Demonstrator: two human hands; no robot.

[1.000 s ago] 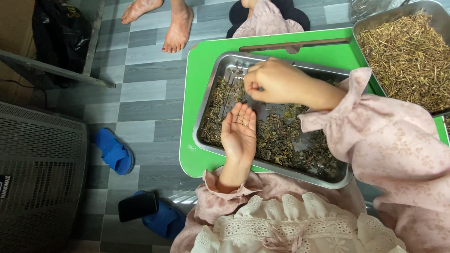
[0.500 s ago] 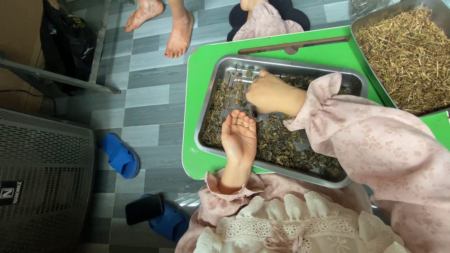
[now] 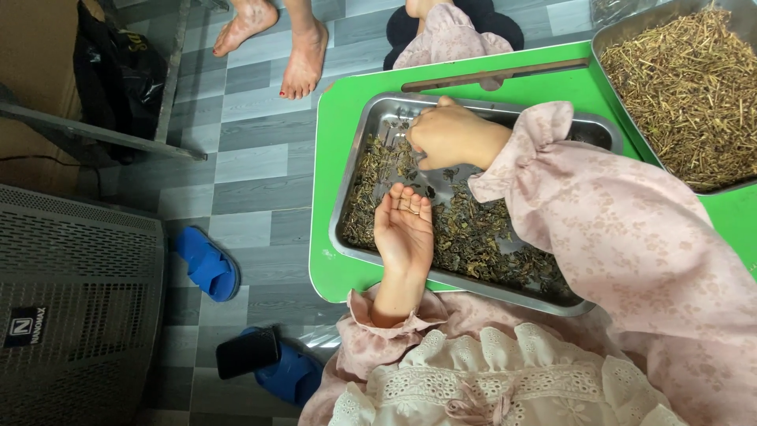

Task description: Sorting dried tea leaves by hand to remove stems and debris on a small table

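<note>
Steel tray (image 3: 359, 170): right hand (image 3: 449, 134) picking dried leaves (image 3: 473, 237), left hand (image 3: 404, 229) cupped open

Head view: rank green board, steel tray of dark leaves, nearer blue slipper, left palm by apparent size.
1. green board
2. steel tray
3. and 4. blue slipper and left palm: these look alike; the palm sits nearer the camera, so no ranking.

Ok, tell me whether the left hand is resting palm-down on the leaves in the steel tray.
No, the left hand lies palm-up over the steel tray, fingers open, with a few small bits on its fingers.
</note>
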